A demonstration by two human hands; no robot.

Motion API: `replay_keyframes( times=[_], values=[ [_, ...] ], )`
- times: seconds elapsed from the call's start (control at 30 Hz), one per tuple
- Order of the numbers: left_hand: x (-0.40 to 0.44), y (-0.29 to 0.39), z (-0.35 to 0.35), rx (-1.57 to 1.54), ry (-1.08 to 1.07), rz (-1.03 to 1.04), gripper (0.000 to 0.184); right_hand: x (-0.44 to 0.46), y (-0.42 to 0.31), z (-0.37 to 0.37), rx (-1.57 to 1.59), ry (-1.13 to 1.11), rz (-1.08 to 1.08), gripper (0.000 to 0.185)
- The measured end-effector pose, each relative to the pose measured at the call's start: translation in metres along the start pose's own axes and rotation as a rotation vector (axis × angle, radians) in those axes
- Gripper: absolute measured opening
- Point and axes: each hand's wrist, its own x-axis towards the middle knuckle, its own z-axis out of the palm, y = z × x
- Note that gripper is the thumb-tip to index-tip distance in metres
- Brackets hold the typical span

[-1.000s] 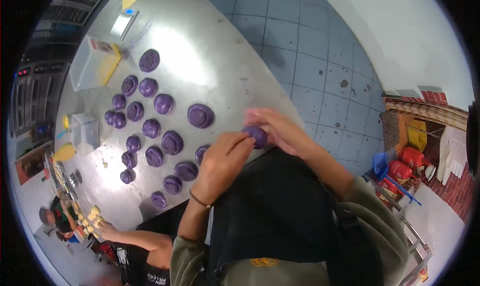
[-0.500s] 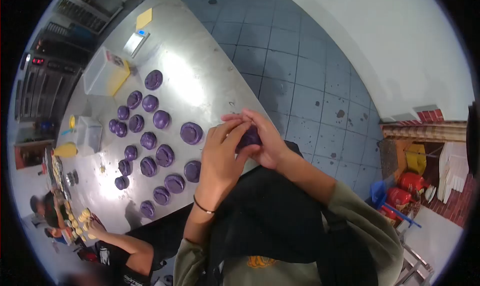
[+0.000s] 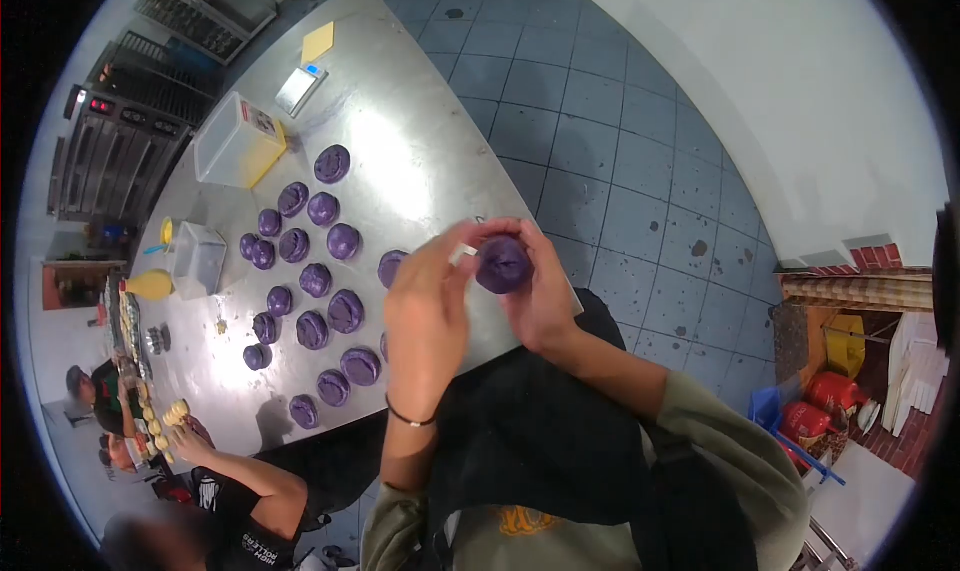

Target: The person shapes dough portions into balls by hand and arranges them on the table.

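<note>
A round ball of purple dough with a creased, gathered top rests in my right hand, whose fingers curl around its far side. My left hand is just left of the ball, its fingers apart and partly smeared by motion. A small white patch shows at its fingertips; I cannot tell what it is. Several purple dough pieces lie on the steel table to the left, some smooth balls, others flattened with folded rims, such as the dough piece. One dough piece is partly hidden behind my left hand.
Along the table's far side stand a clear tub, a small scale, a second clear container and a yellow bottle. At lower left, a co-worker's hand is at yellowish pieces. Tiled floor lies beyond the table edge.
My left hand has moved off the dough to the left, uncovering its top. My right hand has turned the ball upward. The whole view has shifted slightly.
</note>
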Motion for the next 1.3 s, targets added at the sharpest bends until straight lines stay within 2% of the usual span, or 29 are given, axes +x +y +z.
replay_keyframes(
  times=[0.07, 0.13, 0.2, 0.27, 0.33, 0.37, 0.4, 0.43, 0.47, 0.53, 0.57, 0.63, 0.67, 0.73, 0.77, 0.83, 0.87, 0.93, 1.07, 1.13, 1.27, 1.3],
  values=[
    [0.002, 0.0, 0.014, -0.061, -0.151, 0.043, 0.026, -0.001, -0.001, 0.003, 0.048, -0.068, -0.018, 0.034],
    [0.003, 0.001, 0.017, -0.052, -0.098, 0.005, 0.02, -0.005, -0.007, 0.016, 0.029, 0.048, 0.001, 0.037],
    [0.004, -0.003, 0.016, 0.007, -0.018, 0.046, 0.027, -0.004, -0.006, 0.016, 0.004, 0.023, -0.003, 0.036],
    [0.009, 0.004, 0.009, -0.019, -0.074, -0.013, 0.03, -0.002, -0.002, 0.013, -0.021, -0.009, 0.003, 0.036],
    [0.013, 0.005, 0.002, -0.041, -0.13, -0.065, 0.034, 0.005, 0.004, 0.004, -0.311, 0.053, -0.018, 0.036],
    [0.013, 0.004, -0.001, -0.062, -0.085, -0.028, 0.036, 0.007, 0.003, 0.004, -0.307, 0.046, -0.013, 0.036],
    [0.016, 0.006, -0.004, -0.083, -0.039, 0.011, 0.038, 0.009, 0.0, 0.004, -0.246, 0.065, 0.1, 0.039],
    [0.017, 0.013, -0.012, -0.015, -0.072, -0.086, 0.034, 0.011, -0.003, 0.005, -0.185, 0.085, 0.213, 0.042],
    [0.02, 0.015, -0.016, -0.012, -0.069, -0.086, 0.034, 0.013, -0.005, 0.005, -0.183, 0.081, 0.214, 0.042],
    [0.028, 0.016, -0.02, 0.053, -0.243, 0.125, 0.026, 0.017, -0.009, 0.004, -0.047, 0.076, 0.368, 0.047],
    [0.028, 0.012, -0.017, 0.055, -0.245, 0.122, 0.026, 0.018, -0.011, 0.002, -0.045, 0.077, 0.371, 0.047],
    [0.029, -0.001, -0.006, -0.014, -0.323, 0.226, 0.03, 0.023, -0.017, -0.005, 0.084, -0.026, 0.608, 0.049],
    [0.03, -0.003, -0.006, -0.01, -0.329, 0.226, 0.03, 0.026, -0.023, -0.004, 0.091, -0.025, 0.608, 0.049],
    [0.033, -0.007, -0.009, 0.072, -0.284, 0.078, 0.025, 0.03, -0.035, 0.003, 0.155, -0.163, 0.875, 0.053],
    [0.036, -0.004, -0.01, 0.076, -0.289, 0.078, 0.025, 0.03, -0.031, 0.004, 0.161, -0.163, 0.874, 0.053],
    [0.041, 0.008, -0.014, -0.037, -0.264, -0.127, 0.022, 0.03, -0.019, 0.005, 0.065, -0.07, 0.549, 0.052],
    [0.042, 0.009, -0.015, -0.034, -0.266, -0.129, 0.022, 0.03, -0.015, 0.002, 0.068, -0.069, 0.551, 0.052],
    [0.042, 0.008, -0.017, -0.286, -0.244, -0.167, 0.018, 0.031, -0.007, -0.007, -0.065, -0.123, 0.367, 0.047],
    [0.041, 0.008, -0.022, -0.069, -0.293, -0.231, 0.02, 0.031, -0.016, -0.01, -0.048, -0.166, 0.471, 0.042],
    [0.036, 0.002, -0.009, -0.014, -0.266, 0.047, 0.022, 0.028, -0.017, 0.002, -0.029, -0.057, 0.479, 0.042],
    [0.029, 0.0, -0.005, 0.096, -0.228, 0.085, 0.022, 0.026, -0.024, 0.013, -0.057, -0.025, 0.538, 0.046],
    [0.03, 0.002, -0.01, 0.149, -0.271, 0.067, 0.025, 0.027, -0.021, 0.008, -0.079, -0.083, 0.586, 0.047]
  ],
)
